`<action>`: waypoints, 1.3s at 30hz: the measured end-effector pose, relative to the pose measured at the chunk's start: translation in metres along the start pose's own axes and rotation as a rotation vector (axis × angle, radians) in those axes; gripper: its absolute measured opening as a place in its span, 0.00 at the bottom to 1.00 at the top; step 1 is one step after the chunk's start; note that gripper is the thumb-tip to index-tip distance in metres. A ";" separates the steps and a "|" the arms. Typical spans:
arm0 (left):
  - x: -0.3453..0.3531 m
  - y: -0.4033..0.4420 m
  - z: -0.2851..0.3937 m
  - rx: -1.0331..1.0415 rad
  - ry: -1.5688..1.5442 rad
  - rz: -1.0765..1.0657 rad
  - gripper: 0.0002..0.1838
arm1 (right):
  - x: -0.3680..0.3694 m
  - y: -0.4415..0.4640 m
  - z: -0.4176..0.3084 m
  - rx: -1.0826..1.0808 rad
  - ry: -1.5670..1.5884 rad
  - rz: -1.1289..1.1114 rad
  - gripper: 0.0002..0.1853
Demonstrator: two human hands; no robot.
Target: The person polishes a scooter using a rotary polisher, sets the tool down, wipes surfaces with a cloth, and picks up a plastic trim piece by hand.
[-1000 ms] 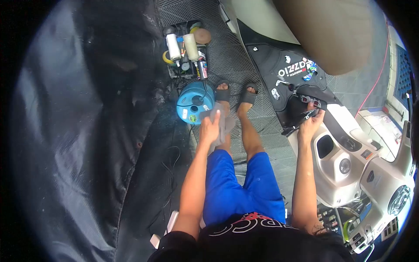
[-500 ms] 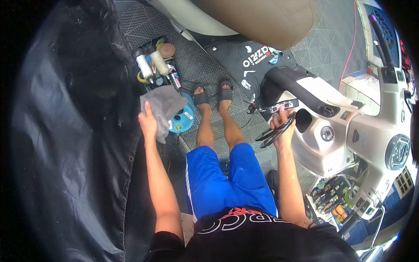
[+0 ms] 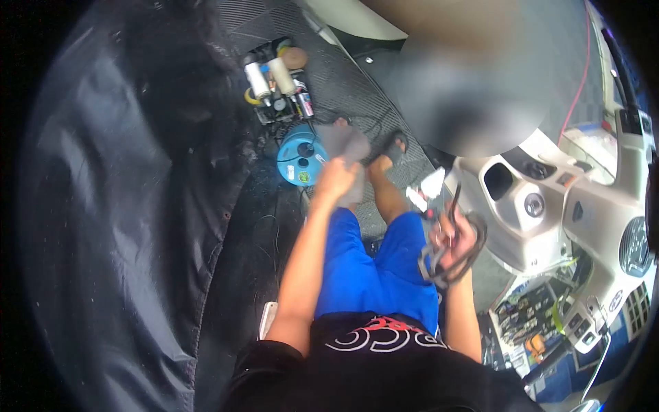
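Observation:
A grey cloth (image 3: 347,147) hangs from my left hand (image 3: 336,180), whose fingers are wrapped on it, in front of my legs. My right hand (image 3: 456,242) is closed around a dark thin-framed part (image 3: 475,257), blurred by motion, with looping edges on both sides of the fingers. A white and silvery piece (image 3: 427,189) shows just beyond that hand; whether it is joined to the dark part I cannot tell. The blue round reel (image 3: 301,161) stands on the floor, left of the cloth.
A cream scooter body (image 3: 511,226) fills the right side, its blurred brown seat (image 3: 473,82) at the top. A tray (image 3: 268,113) holds bottles and pads beyond the reel. Black sheeting (image 3: 137,206) covers the left. Tools lie on a rack (image 3: 532,316) at lower right.
My right hand has come back toward my body with the dark part, away from the scooter's footboard. My left hand has swung right with the cloth, in front of my legs.

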State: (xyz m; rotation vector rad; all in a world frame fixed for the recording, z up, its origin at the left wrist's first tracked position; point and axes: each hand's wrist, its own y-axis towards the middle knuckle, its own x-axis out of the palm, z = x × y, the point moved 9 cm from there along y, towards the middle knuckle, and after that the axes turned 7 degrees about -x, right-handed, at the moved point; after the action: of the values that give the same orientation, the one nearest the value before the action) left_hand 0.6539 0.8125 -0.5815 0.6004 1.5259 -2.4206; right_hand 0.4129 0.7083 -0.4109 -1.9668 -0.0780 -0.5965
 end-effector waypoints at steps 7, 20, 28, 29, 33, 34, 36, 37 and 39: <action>0.043 -0.016 0.181 0.222 -0.390 -0.254 0.51 | -0.088 -0.056 0.041 0.228 -0.076 0.056 0.09; 0.118 -0.278 0.212 0.675 -0.120 -0.890 0.29 | -0.091 -0.138 -0.041 -0.251 0.125 0.066 0.05; 0.151 -0.296 0.187 0.452 -0.319 -0.990 0.10 | -0.182 -0.242 -0.071 -0.503 -0.301 0.274 0.06; 0.143 -0.284 0.190 0.471 -0.390 -0.904 0.10 | -0.186 -0.252 -0.076 -0.552 -0.534 0.265 0.07; 0.110 -0.219 0.205 0.435 -0.586 -0.505 0.11 | -0.291 -0.275 -0.029 -0.515 -1.168 0.192 0.18; 0.101 -0.209 0.214 0.384 -0.595 -0.444 0.12 | -0.301 -0.295 -0.021 -0.481 -1.321 0.244 0.16; 0.090 -0.181 0.238 0.387 -0.820 -0.377 0.12 | -0.359 -0.333 0.018 -0.276 -1.380 0.392 0.17; 0.092 -0.154 0.244 0.387 -0.948 -0.358 0.12 | -0.384 -0.352 0.037 -0.116 -1.416 0.405 0.22; 0.094 -0.122 0.262 0.323 -1.183 -0.347 0.12 | -0.414 -0.392 0.065 -0.242 -1.372 0.394 0.19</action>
State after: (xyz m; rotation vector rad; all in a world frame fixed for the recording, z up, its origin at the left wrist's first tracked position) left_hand 0.4637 0.6333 -0.4255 -0.9961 0.7387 -2.4194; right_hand -0.0463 1.0305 -0.2903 -2.1877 -0.4549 1.0976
